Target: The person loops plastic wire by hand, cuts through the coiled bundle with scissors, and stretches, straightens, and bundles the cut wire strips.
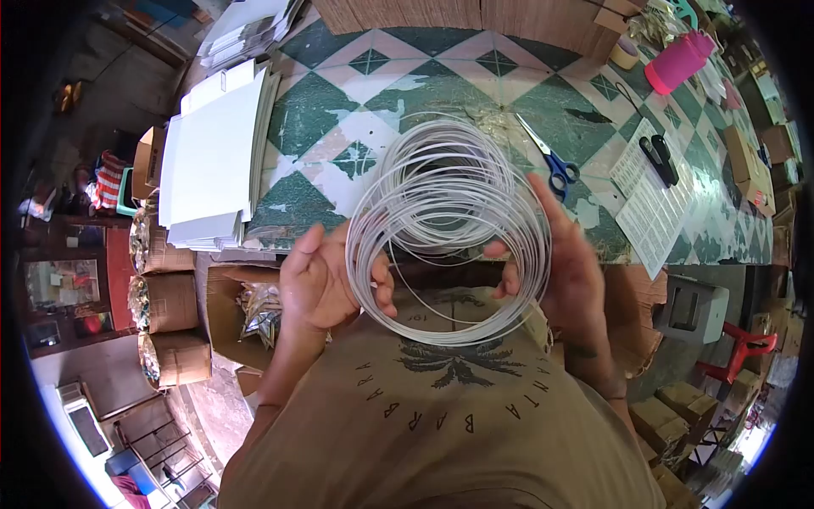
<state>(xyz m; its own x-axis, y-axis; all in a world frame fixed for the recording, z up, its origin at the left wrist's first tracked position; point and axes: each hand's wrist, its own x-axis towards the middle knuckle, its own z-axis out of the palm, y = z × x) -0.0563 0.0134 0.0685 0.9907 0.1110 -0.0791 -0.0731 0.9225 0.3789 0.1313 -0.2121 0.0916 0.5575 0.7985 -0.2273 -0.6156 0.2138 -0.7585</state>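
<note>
Though dim toward the left edge, clear enough to pick out brown cartons (186, 301) in a row, filled with shiny pieces (144, 301). Next in, up on the worn green-and-white table (292, 127), a thick stack of white sheets (208, 153), near the edge and slightly ragged down the side. Below that, an open carton (227, 318) with silvery pieces (261, 310) inside.

On to the left hand (322, 280), palm turned up, with thumb spread clear of the wire and fingers curled into the loop, loosely hooking its left side. And right at the centre, the front coil of white wire (462, 335), held up between both hands before a brown shirt (441, 424), many thin strands fanned into a wide ring. Just behind, a rear coil (394, 178), overlapping in view; hard to say from this angle whether separate or joined to the front one.

Rightward again, to blue-handled scissors (560, 174) lying on the table, blades pointing away from the body. Then the right hand (579, 276), wrapped around the front coil's right side, with index finger stretched upward and other fingertips showing inside the ring. Beyond, a printed sheet (649, 212) with a black stapler (659, 159) lying on its upper part; farther back, a pink bottle (678, 64); lower down, out past the table, a red stool (746, 348).
</note>
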